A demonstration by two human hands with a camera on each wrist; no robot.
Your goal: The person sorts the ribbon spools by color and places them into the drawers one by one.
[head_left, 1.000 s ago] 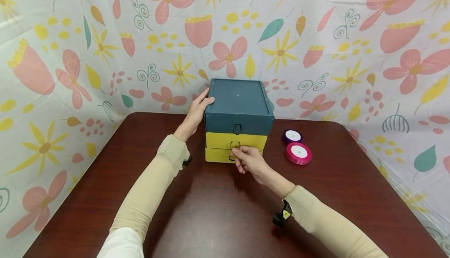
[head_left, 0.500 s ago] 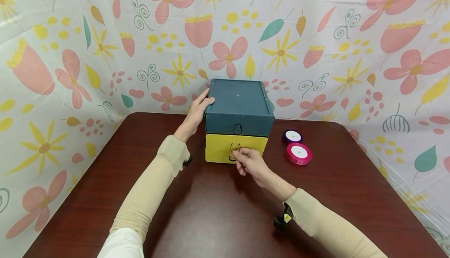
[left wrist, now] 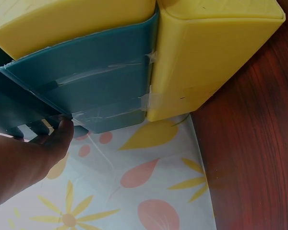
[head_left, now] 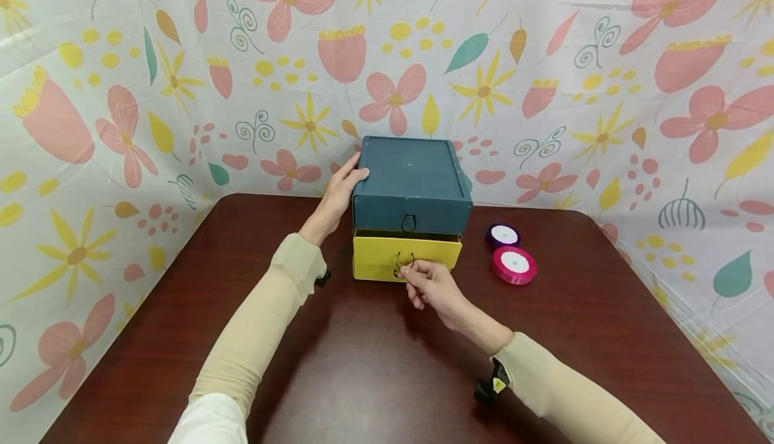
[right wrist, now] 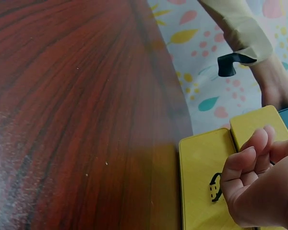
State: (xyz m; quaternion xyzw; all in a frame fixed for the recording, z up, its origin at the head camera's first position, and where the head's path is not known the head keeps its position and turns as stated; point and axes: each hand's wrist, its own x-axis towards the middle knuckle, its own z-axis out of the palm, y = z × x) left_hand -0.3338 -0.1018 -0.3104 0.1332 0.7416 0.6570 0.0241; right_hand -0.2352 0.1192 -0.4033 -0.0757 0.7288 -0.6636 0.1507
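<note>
A three-tier drawer unit (head_left: 408, 165) stands upright on the table (head_left: 338, 363), its top tier (head_left: 381, 212) dark teal and its bottom tier (left wrist: 206, 62) yellow. The yellow middle drawer (head_left: 376, 254), with a thin black loop handle (head_left: 413, 257), juts partway from its teal casing (left wrist: 105, 67), a dark gap showing above its front.

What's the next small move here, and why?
Probably draw the yellow rectangular middle drawer outward: the right hand pinches its thin black loop handle, a dark gap shows above that drawer, and the left hand rests against the dark blue boxy top unit, possibly steadying it.
</note>
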